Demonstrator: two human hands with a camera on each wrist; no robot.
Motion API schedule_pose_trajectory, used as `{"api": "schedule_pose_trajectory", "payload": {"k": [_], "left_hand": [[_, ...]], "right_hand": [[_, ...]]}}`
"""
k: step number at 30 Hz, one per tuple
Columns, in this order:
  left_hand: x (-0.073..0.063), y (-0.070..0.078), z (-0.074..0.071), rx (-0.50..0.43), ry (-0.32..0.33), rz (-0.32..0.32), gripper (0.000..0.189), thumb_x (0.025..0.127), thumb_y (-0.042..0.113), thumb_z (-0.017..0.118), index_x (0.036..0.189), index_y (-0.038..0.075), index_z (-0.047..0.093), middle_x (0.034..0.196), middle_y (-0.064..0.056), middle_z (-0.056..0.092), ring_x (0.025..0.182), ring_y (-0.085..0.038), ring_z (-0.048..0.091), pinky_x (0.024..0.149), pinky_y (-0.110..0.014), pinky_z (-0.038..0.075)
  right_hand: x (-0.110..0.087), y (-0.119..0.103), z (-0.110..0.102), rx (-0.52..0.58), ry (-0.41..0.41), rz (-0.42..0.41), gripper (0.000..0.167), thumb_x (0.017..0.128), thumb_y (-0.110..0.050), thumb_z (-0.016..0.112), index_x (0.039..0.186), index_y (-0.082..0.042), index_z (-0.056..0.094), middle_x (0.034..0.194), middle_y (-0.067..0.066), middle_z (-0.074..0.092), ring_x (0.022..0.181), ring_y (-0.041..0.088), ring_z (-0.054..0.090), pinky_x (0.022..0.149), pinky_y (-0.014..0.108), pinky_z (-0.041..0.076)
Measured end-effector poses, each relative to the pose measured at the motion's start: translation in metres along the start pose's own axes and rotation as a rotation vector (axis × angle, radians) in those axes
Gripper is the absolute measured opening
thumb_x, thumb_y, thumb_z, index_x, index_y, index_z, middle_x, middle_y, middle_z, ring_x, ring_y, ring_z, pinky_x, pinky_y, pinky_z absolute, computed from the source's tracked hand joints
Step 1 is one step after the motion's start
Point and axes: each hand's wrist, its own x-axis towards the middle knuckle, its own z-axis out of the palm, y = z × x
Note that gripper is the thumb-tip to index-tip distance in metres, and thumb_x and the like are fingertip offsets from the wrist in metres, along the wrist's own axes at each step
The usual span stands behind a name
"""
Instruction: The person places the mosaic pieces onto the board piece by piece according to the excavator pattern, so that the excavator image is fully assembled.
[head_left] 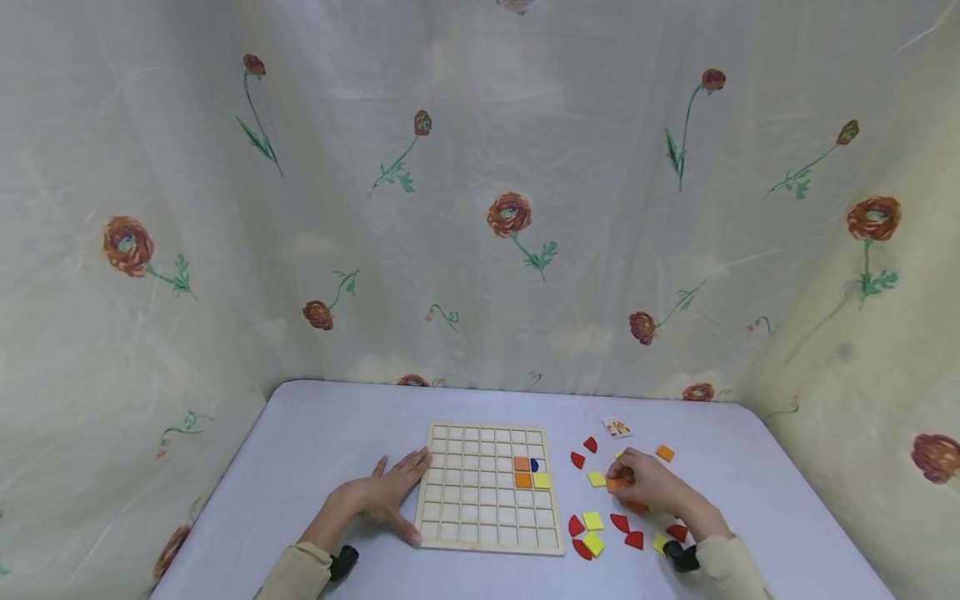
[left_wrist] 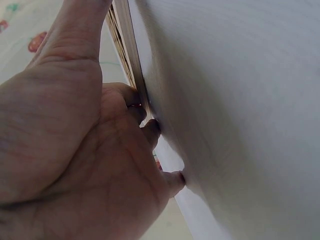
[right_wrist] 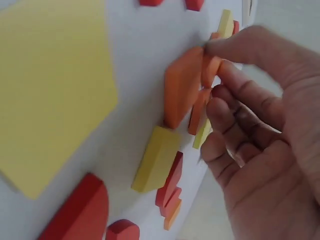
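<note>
My left hand (head_left: 382,493) lies along the left edge of a wooden grid board (head_left: 487,552), fingers spread, thumb near its lower left corner; the left wrist view shows the fingertips (left_wrist: 177,180) against the white table. On the board's right part sit two orange squares, one orange tile (head_left: 522,480) beside a yellow tile (head_left: 542,481) and the other beside a dark blue rounded piece (head_left: 534,465). To the right of the board, my right hand (head_left: 654,485) pinches an orange tile (right_wrist: 212,70) between thumb and index finger. Another orange tile (right_wrist: 182,85) stands out nearer the camera.
Loose red quarter-circle pieces (head_left: 619,523) and yellow squares (head_left: 592,521) lie scattered right of the board. Farther back are a small printed card (head_left: 617,427) and an orange square (head_left: 665,452). A flowered curtain (head_left: 510,275) surrounds the white table (head_left: 337,417).
</note>
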Motion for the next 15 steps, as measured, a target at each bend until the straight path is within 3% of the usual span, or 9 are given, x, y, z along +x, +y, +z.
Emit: {"api": "schedule_pose_trajectory", "payload": {"k": [7,15], "left_hand": [[0.002,-0.001,0.000,-0.019,0.000,0.013,0.131,0.060,0.061,0.080,0.156,0.010,0.007,0.164,-0.008,0.001,0.152,-0.026,0.002,0.119,-0.059,0.000],[0.001,0.001,-0.001,-0.015,-0.003,0.010,0.129,0.062,0.060,0.080,0.156,0.009,0.008,0.164,-0.008,0.002,0.152,-0.026,0.003,0.119,-0.059,0.002]], "right_hand": [[0.000,-0.012,0.007,0.037,-0.001,0.022,0.023,0.078,-0.018,0.080,0.091,-0.012,0.062,0.079,0.001,0.056,0.074,0.015,0.050,0.061,0.023,0.044],[0.010,-0.060,0.021,0.026,-0.009,-0.149,0.026,0.077,-0.019,0.079,0.092,-0.013,0.059,0.081,-0.001,0.055,0.076,0.014,0.049,0.062,0.023,0.041]]}}
